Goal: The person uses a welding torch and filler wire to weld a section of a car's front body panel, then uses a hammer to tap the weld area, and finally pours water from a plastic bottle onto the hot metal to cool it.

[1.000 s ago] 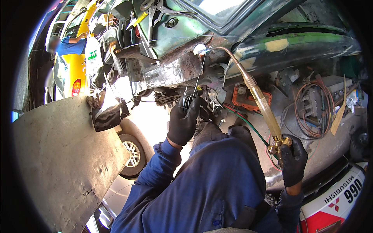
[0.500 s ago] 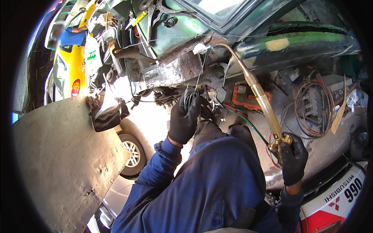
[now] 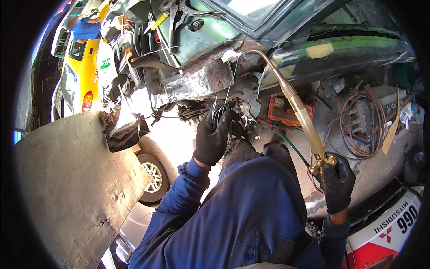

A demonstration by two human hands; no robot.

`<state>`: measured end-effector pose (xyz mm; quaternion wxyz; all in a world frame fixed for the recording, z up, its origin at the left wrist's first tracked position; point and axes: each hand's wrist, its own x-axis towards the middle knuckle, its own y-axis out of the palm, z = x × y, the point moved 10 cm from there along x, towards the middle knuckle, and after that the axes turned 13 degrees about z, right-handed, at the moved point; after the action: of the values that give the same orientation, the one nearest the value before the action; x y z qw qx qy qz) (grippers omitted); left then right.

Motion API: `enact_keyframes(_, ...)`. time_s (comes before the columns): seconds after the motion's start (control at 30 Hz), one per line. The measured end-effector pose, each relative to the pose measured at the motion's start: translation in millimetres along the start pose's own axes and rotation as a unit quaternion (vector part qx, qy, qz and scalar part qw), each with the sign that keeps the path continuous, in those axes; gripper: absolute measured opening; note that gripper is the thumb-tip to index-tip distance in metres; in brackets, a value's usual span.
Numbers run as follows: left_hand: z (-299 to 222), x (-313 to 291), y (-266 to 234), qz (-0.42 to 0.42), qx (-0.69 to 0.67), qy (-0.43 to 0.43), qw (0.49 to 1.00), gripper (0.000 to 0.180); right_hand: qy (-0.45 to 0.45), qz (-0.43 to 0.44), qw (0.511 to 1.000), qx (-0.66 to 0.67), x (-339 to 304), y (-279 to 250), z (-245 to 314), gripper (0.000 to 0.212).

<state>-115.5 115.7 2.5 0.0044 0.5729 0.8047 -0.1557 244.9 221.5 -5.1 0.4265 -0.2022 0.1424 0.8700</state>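
Note:
In a black glove, my right hand [image 3: 339,183] grips the lower end of a brass welding torch [image 3: 305,120], by its valve knobs. The torch's bent copper tip reaches up and left to a bright white glow [image 3: 230,55] on the rusty lower edge of the green car body [image 3: 206,43]. My left hand [image 3: 213,136], gloved too, is closed round a coil of thin wire [image 3: 218,113]. One strand of it rises from my fingers to the glowing spot. Glare hides the exact contact between tip, wire and metal.
Red and green hoses [image 3: 286,138] trail from the torch. Beyond them lie an orange case [image 3: 291,112] and coiled hoses [image 3: 363,125]. A large metal sheet [image 3: 71,179] stands at left, near a wheel [image 3: 153,178]. Locking pliers [image 3: 174,22] rest on the bodywork. Another person [image 3: 85,29] stands by a yellow car.
My hands, the torch and the wire stay almost where they were. At the far upper left, the other person has shifted upward beside the yellow car.

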Motion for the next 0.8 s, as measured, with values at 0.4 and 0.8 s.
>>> enact_keyframes(0.4, 7.8, -0.5, -1.0, -0.005, -0.002, -0.006, 1.000, 0.040, 0.012, -0.010, 1.000, -0.016, 0.6, -1.8, -0.4, 0.032)
enact_keyframes(0.8, 7.7, 0.0, -0.9, -0.007, -0.052, -0.034, 0.998, 0.030, 0.028, -0.017, 0.999, -0.031, 2.0, -3.9, -0.1, 0.033)
